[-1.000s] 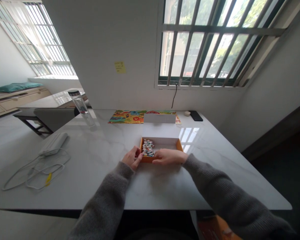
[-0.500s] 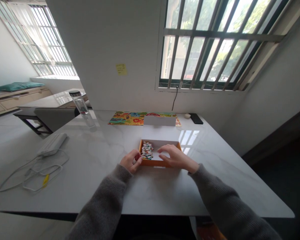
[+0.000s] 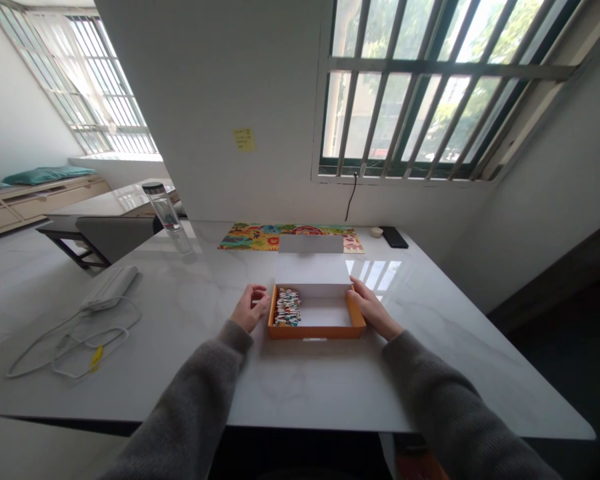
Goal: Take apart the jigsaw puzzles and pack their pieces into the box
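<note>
An orange cardboard box [image 3: 316,332] with a white inside stands on the table, its lid [image 3: 312,268] tipped back behind it. Colourful thin pieces with white edges [image 3: 287,308], perhaps puzzle pieces, are packed upright in rows at the box's left end. The rest of the box's white floor shows bare. My right hand [image 3: 373,310] grips the right wall, thumb over the rim and fingers along the outside. Just off the left wall, my left hand [image 3: 250,307] is loosely curled with its fingers apart; nothing shows in it.
Behind the lid lies a bright illustrated sheet [image 3: 250,237]. A black phone [image 3: 395,237] and a small round pale object [image 3: 376,232] are at the back right. To the left are a glass bottle [image 3: 163,208], a white device [image 3: 111,288] and its looped cable [image 3: 67,370].
My right hand has moved from above the box's inside to its right wall. The box has shifted slightly left and nearer. My left hand has moved left, off the box's corner.
</note>
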`<state>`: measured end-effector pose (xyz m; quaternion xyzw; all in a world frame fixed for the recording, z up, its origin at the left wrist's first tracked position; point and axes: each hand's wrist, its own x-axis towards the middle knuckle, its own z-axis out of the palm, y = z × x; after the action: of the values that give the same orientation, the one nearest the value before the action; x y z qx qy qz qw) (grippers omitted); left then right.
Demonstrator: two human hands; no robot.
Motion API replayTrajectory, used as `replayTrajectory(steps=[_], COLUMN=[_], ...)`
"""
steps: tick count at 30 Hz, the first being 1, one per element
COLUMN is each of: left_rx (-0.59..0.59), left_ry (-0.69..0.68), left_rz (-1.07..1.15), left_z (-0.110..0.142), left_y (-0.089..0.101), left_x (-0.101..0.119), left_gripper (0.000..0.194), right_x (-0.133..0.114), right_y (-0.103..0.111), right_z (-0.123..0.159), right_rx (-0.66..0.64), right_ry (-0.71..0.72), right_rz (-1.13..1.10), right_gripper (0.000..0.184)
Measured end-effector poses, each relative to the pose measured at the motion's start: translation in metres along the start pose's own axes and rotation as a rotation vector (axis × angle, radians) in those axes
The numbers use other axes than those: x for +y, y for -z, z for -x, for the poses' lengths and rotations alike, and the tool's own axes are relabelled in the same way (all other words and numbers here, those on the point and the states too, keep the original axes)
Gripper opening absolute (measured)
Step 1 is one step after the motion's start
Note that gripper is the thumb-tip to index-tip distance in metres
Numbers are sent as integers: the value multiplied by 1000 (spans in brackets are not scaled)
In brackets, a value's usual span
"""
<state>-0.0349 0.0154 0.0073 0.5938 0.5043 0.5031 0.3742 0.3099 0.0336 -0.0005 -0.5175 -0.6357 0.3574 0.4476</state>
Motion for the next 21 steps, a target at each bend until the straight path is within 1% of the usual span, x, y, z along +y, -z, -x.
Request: replayTrajectory(steps=[1, 3, 6, 8, 11, 12, 14, 17, 19, 21], left_rx=[4, 21, 87, 105, 138, 173, 279, 480, 594, 652], left_ry=[60, 127, 145, 152, 189, 196, 186, 158, 183, 227], left_rz=[48, 101, 112, 132, 193, 194, 146, 23, -67, -134], left_z=[-8, -21, -33, -37, -37, -36, -34, -30, -28, -26], left_y=[-1, -4, -6, -6, 1, 5, 16, 38, 54, 67], left_x=[-3, -7, -7, -7, -10, -12, -17, -24, -27, -30], left_gripper=[48, 53, 51, 51, 52, 51, 47, 37, 28, 22], right_x=[-2, -10, -23, -30, -34, -33, -31, -24, -21, -18], right_y=[-2, -5, -11, -15, -19, -19, -19, -18, -18, -19], right_z=[-2, -4, -1, 3, 9, 11, 14, 19, 21, 22], right_rx=[-16, -57, -141, -175, -170, -165, -160, -160, -168, -177], right_ry=[-24, -90, -144, -142, -113, -111, -105, -54, -11, 30], right_rz=[-23, -80, -174, -220, -225, -215, -175, -91, -57, -40], right_gripper=[61, 62, 60, 58, 55, 54, 52, 49, 47, 46])
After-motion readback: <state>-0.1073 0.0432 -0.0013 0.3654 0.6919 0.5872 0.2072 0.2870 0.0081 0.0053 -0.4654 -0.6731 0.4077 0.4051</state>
